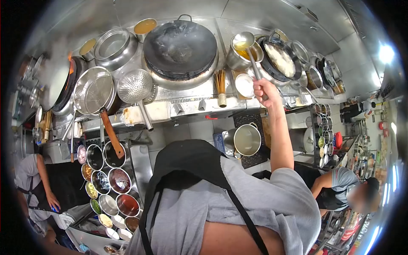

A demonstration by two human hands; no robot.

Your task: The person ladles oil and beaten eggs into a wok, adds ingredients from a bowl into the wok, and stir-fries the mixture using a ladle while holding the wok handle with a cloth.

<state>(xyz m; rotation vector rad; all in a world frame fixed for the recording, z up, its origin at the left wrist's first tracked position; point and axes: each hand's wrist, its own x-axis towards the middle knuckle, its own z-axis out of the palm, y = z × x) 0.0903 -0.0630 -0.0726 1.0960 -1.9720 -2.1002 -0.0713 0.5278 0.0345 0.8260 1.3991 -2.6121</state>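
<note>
My right hand (pixel 265 91) is closed round the handle of a long metal ladle (pixel 254 63). The ladle's bowl, with yellow liquid in it, is over a metal pot (pixel 239 60) of orange-yellow liquid. To the left of that pot, a large dark wok (pixel 180 49) sits on the stove with a thin haze over it. A white bowl (pixel 245 85) and a bamboo brush (pixel 221 87) lie near the stove's front edge. Just right of the pot, another wok (pixel 267 70) contains pale, foamy food. My left hand is out of view.
Strainers (pixel 135 85), including a wooden-handled one (pixel 94 91), lie at the left of the stove. Ingredient containers (pixel 128 205) fill the lower left. A large pot (pixel 247 140) is below the counter. One co-worker (pixel 32 182) stands at left, another (pixel 340 187) at right. Flames (pixel 71 63) show far left.
</note>
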